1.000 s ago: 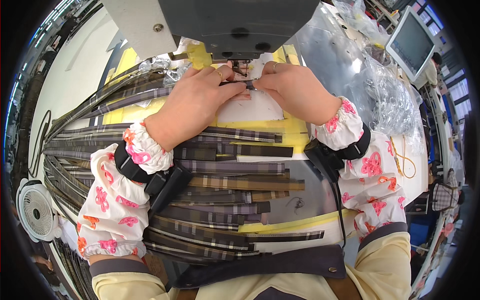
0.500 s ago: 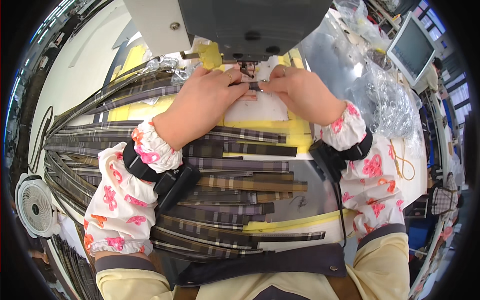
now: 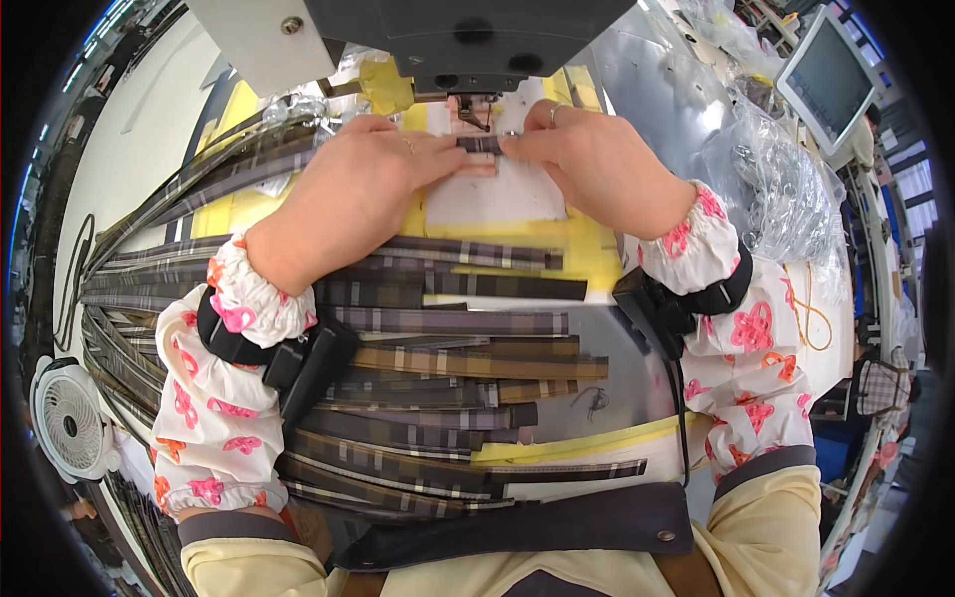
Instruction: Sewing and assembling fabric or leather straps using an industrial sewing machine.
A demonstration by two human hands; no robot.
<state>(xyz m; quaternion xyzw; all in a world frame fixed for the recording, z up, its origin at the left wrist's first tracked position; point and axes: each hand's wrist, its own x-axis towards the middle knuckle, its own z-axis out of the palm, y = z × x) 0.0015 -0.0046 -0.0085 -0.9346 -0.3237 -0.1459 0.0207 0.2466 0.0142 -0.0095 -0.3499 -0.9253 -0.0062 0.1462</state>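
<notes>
A dark plaid fabric strip lies stretched between my hands, just in front of the needle and presser foot of a grey sewing machine. My left hand is closed on the strip, its fingertips pressed together over it; the palm side is hidden. At the other end, my right hand pinches the strip's tip between thumb and fingers. The strip's length runs out leftward beneath my left hand toward a bundle of similar strips.
Several plaid strips fan across the table below my hands. Yellow tape edges the work plate. Clear plastic bags and a screen stand to the right. A white fan is at the left edge.
My left hand has slid left along the strip, baring more of it between my hands. My right hand still pinches the end. The whole view has shifted slightly.
</notes>
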